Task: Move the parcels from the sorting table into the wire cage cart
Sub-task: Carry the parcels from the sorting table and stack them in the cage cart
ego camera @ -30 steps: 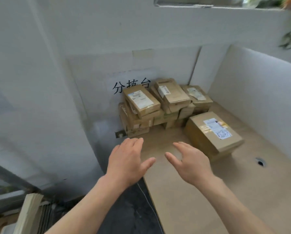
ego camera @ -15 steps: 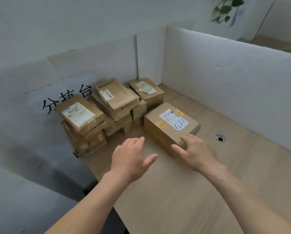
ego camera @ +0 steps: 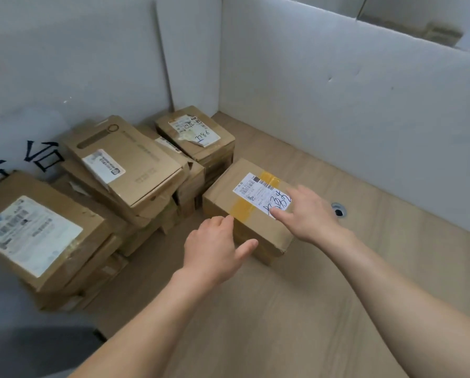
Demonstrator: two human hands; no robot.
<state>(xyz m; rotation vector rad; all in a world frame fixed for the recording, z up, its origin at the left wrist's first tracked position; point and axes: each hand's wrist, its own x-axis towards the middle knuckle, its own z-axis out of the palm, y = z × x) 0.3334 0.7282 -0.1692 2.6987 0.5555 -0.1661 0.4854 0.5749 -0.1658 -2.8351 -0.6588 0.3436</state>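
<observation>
Fingers (ego camera: 289,190) of the right hand (ego camera: 310,214) are spread and laid over the label end of the taped parcel (ego camera: 225,196), thumb held apart, nothing pinched. Fingers (ego camera: 223,222) of the left hand (ego camera: 212,249) are held loosely together at the parcel's near long edge, thumb stuck out along its side face. Firm contact cannot be told. The parcel is laid flat on the sorting table (ego camera: 310,296), directly under and ahead of both hands, its long axis run from far-left to near-right. The right hand is placed nearer its far end. Stacked parcels (ego camera: 124,165) are piled just to the left. A two-sided clamp is judged needed next. No cart is seen.
</observation>
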